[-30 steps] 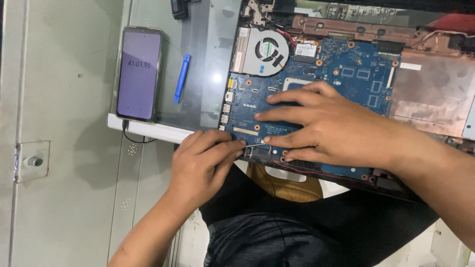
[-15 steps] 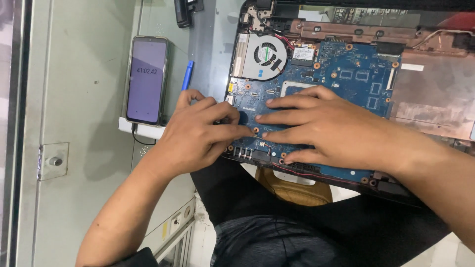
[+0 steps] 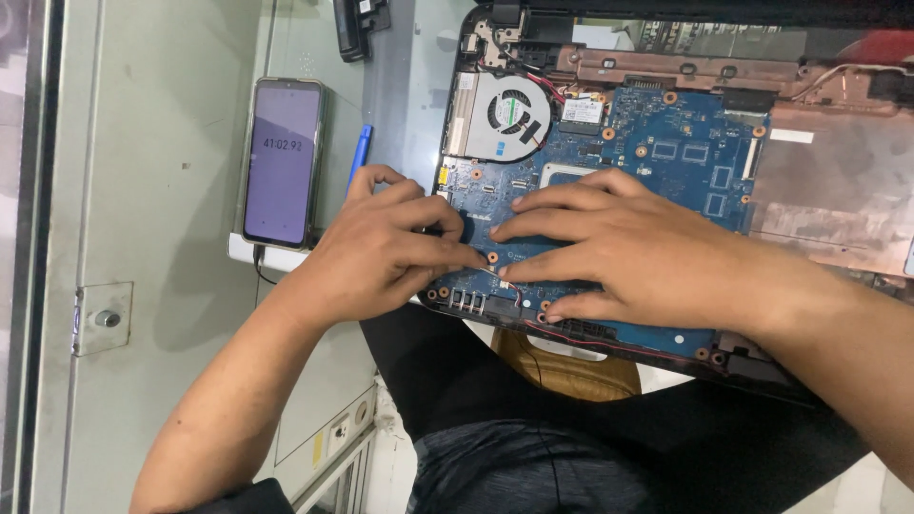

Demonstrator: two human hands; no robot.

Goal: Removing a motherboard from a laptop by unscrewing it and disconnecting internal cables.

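An opened laptop base lies in front of me with its blue motherboard (image 3: 666,152) bare and a round cooling fan (image 3: 509,109) at its upper left. My left hand (image 3: 381,249) rests on the board's left edge, fingertips pressed down near the middle front. My right hand (image 3: 609,249) lies flat on the board beside it, fingers spread and pointing left, tips almost meeting those of the left hand. Neither hand holds a tool. Thin red and black wires (image 3: 571,333) run along the front edge under my right hand.
A smartphone (image 3: 282,162) with a lit timer screen lies left of the laptop, a cable at its near end. A blue pen-like tool (image 3: 359,154) lies between phone and laptop. A black part (image 3: 357,24) sits at the top. The grey metal table edge (image 3: 314,419) drops off near my lap.
My left hand has moved up from the table's front edge onto the motherboard's left side, and its fingers now press beside the right hand. The right hand has stayed put.
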